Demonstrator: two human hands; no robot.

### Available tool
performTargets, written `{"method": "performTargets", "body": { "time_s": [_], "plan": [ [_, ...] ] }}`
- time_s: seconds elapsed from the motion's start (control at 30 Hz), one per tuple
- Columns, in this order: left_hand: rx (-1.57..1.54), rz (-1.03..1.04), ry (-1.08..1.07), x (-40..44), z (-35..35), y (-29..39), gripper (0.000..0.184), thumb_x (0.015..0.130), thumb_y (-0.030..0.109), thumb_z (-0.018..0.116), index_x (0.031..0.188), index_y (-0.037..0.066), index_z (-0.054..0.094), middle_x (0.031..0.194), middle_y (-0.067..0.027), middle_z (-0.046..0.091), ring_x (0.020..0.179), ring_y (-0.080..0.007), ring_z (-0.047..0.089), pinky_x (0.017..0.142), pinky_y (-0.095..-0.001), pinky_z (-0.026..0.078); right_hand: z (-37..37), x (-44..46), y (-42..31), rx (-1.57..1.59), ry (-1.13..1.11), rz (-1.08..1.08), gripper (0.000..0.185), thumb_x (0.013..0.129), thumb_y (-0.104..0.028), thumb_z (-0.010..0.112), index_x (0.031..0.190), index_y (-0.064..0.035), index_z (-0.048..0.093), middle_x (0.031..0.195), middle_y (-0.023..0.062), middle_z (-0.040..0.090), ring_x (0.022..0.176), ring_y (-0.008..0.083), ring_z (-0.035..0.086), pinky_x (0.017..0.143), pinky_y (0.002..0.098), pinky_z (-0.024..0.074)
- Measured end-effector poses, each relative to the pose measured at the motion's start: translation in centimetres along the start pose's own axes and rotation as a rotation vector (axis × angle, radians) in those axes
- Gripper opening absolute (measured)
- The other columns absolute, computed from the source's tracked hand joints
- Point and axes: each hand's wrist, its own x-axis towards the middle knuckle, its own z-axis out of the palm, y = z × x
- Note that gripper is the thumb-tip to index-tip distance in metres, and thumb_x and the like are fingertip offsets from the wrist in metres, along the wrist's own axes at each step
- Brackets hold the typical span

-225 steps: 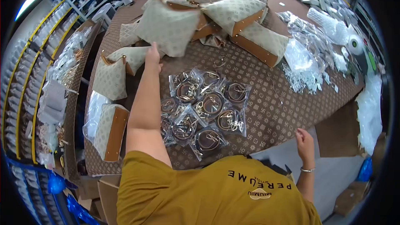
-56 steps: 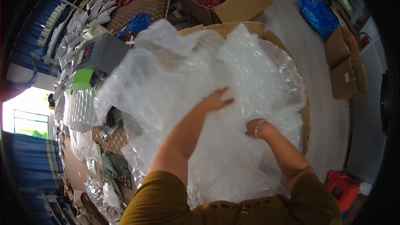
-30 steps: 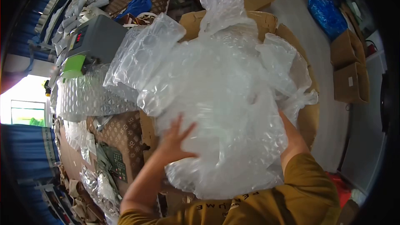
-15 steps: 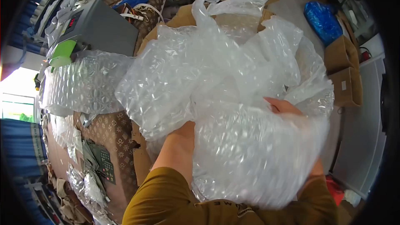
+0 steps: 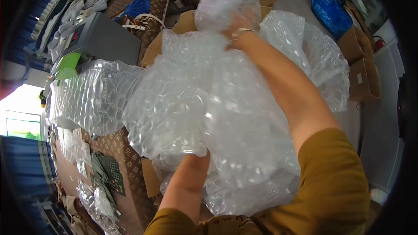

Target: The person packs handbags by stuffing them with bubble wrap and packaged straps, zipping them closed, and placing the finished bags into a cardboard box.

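Observation:
Clear bubble wrap point(image 5: 174, 87) lies in a big heap across the middle, over a cardboard box point(image 5: 185, 22) whose torn rim shows at the back and lower left. My right hand point(image 5: 241, 24), with a bracelet at the wrist, reaches to the far side of the heap against a raised bunch of wrap; its fingers are smeared by motion. Of my left arm only the forearm shows at the bottom middle; the hand is hidden beneath the wrap.
On the left, a grey machine point(image 5: 109, 39) with a green flap point(image 5: 68, 66) feeds out air-cushion film point(image 5: 93, 98). Below it lies a dark green panel point(image 5: 114, 177) on the patterned table point(image 5: 126, 148). Behind are a blue bag point(image 5: 331, 15) and brown cartons point(image 5: 363, 78) at the right.
My right hand has moved from the middle right of the heap to its far side. The loose sheet in front has shifted, and my left hand stays under the wrap.

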Motion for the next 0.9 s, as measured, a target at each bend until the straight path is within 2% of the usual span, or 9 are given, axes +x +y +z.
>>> {"method": "performTargets", "body": {
  "time_s": [0.03, 0.1, 0.27, 0.53, 0.6, 0.67, 0.73, 0.8, 0.9],
  "plan": [
    [-0.013, 0.011, -0.003, -0.3, 0.3, -0.1, 0.068, 0.068, 0.042, 0.070, 0.125, 0.014, 0.046, 0.134, -0.0183, 0.032, 0.123, -0.0363, 0.034, 0.096, -0.0515, 0.031, 5.4, -0.9, 3.2, 0.095, -0.139, 0.163, 0.067, 0.071, -0.052, 0.062, 0.128, -0.0213, 0.047, 0.129, 0.0047, 0.048, 0.126, 0.0233, 0.033, 0.105, 0.0373, 0.0260],
    [-0.084, 0.050, -0.014, -1.0, 1.5, -0.4, 0.067, 0.068, 0.041, 0.070, 0.125, 0.014, 0.047, 0.134, -0.0183, 0.033, 0.123, -0.0358, 0.034, 0.096, -0.0508, 0.031, 15.9, -7.5, 7.4, 0.312, -0.411, 0.548, 0.059, 0.073, -0.039, 0.066, 0.125, -0.0174, 0.050, 0.134, 0.0063, 0.043, 0.128, 0.0273, 0.030, 0.108, 0.0370, 0.0212],
    [-0.374, 0.193, -0.102, -5.0, 4.8, 0.6, 0.064, 0.069, 0.039, 0.069, 0.124, 0.012, 0.048, 0.132, -0.0184, 0.035, 0.123, -0.0347, 0.035, 0.096, -0.0490, 0.031, 22.3, -18.6, 2.7, 0.343, -0.732, 0.649, 0.058, 0.077, -0.036, 0.063, 0.127, -0.0142, 0.047, 0.133, 0.0076, 0.043, 0.126, 0.0269, 0.033, 0.106, 0.0355, 0.0237],
    [-0.780, 0.288, -0.118, -11.8, 2.7, 2.5, 0.060, 0.071, 0.036, 0.069, 0.122, 0.010, 0.049, 0.130, -0.0185, 0.038, 0.122, -0.0328, 0.037, 0.096, -0.0461, 0.033, 13.1, -13.2, 3.8, 0.783, -0.551, 0.640, 0.056, 0.082, -0.031, 0.059, 0.130, -0.0092, 0.042, 0.132, 0.0097, 0.044, 0.123, 0.0261, 0.038, 0.104, 0.0332, 0.0276],
    [-0.869, 0.239, -0.053, -13.3, 1.7, 1.5, 0.059, 0.071, 0.035, 0.069, 0.121, 0.010, 0.050, 0.129, -0.0185, 0.039, 0.122, -0.0324, 0.037, 0.096, -0.0454, 0.033, 8.3, -12.1, 4.8, 1.155, -0.393, 0.696, 0.055, 0.084, -0.030, 0.057, 0.131, -0.0080, 0.040, 0.132, 0.0102, 0.044, 0.123, 0.0260, 0.039, 0.104, 0.0326, 0.0286],
    [-0.951, 0.176, 0.013, -14.7, 0.9, 0.4, 0.058, 0.072, 0.034, 0.069, 0.121, 0.009, 0.050, 0.129, -0.0185, 0.040, 0.122, -0.0319, 0.038, 0.097, -0.0447, 0.033, 2.3, -13.6, 4.7, 1.344, -0.159, 0.523, 0.055, 0.085, -0.029, 0.056, 0.132, -0.0068, 0.039, 0.132, 0.0108, 0.044, 0.122, 0.0258, 0.040, 0.103, 0.0321, 0.0295],
    [-1.019, 0.121, 0.069, -16.0, 0.2, -0.6, 0.057, 0.072, 0.033, 0.069, 0.120, 0.009, 0.050, 0.128, -0.0186, 0.041, 0.121, -0.0315, 0.038, 0.097, -0.0440, 0.033, -5.4, -17.4, 2.4, 1.100, 0.115, 0.022, 0.065, 0.080, -0.026, 0.062, 0.134, -0.0038, 0.034, 0.138, 0.0160, 0.034, 0.128, 0.0284, 0.033, 0.106, 0.0382, 0.0243],
    [-1.077, 0.075, 0.109, -17.3, -0.5, -1.2, 0.056, 0.072, 0.032, 0.069, 0.120, 0.008, 0.051, 0.127, -0.0186, 0.042, 0.121, -0.0310, 0.039, 0.097, -0.0433, 0.034, -10.8, -21.1, -2.2, 0.653, -0.219, 0.066, 0.077, 0.078, -0.021, 0.064, 0.141, -0.0182, 0.021, 0.130, 0.0152, 0.045, 0.129, 0.0432, 0.022, 0.105, 0.0498, 0.0209],
    [-1.123, 0.036, 0.143, -18.8, -1.2, -1.3, 0.055, 0.073, 0.031, 0.068, 0.119, 0.007, 0.051, 0.126, -0.0186, 0.043, 0.121, -0.0303, 0.039, 0.097, -0.0422, 0.034, -2.9, -21.8, -6.2, 0.278, -0.689, 0.093, 0.064, 0.079, -0.024, 0.061, 0.137, -0.0164, 0.033, 0.130, 0.0164, 0.044, 0.126, 0.0515, 0.019, 0.101, 0.0575, 0.0223]
  ]
}}
